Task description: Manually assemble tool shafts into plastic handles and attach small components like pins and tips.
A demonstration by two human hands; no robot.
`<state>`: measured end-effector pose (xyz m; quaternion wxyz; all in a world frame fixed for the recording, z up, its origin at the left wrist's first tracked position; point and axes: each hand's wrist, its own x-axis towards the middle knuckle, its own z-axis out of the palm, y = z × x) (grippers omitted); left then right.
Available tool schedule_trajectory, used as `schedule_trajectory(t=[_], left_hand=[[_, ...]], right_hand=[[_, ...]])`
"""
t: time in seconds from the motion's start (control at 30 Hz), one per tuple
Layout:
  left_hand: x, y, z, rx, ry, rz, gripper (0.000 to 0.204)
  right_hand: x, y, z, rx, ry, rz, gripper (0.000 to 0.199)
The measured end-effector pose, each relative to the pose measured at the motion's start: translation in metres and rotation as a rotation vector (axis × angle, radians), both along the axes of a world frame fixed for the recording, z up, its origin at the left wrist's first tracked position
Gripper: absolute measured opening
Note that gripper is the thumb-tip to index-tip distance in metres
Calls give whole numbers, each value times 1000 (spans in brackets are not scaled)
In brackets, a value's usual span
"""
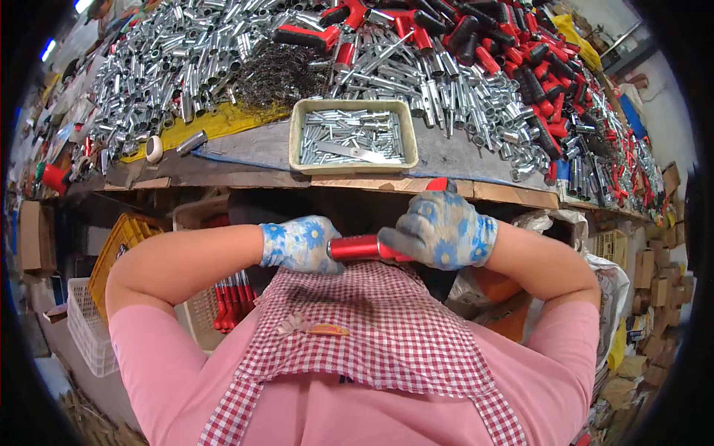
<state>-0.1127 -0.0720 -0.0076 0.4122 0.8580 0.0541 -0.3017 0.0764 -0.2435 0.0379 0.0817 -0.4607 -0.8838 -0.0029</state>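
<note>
My right hand (439,229), in a white glove with blue flowers and grey fingertips, is wrapped round a pistol-shaped tool with a shiny red tube (357,247). The tube points left, and a bit of red and black grip shows above the fist. At the tube's silver-rimmed left end is my left hand (303,244), gloved alike. Its fingers are curled in beside and below that end, and what they hold, if anything, is hidden. Both hands are in front of my checked apron (357,312), just below the bench edge.
On the bench (245,152) a cream tray (297,141) holds metal pins and a flat strip. Behind it lie heaped silver tubes (193,52), dark springs (279,74) and red-black pistol grips (535,82). Crates (89,327) stand lower left; a plastic sack (610,282) is at right.
</note>
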Motion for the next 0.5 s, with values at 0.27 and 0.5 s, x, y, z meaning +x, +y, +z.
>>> schedule_trajectory(t=[0.27, 0.5], left_hand=[[12, 31, 30, 1034, -1125, 75, 20], [8, 17, 7, 65, -209, -11, 24]], right_hand=[[-9, -4, -15, -460, 1119, -775, 31], [-4, 3, -11, -186, 721, -604, 22]])
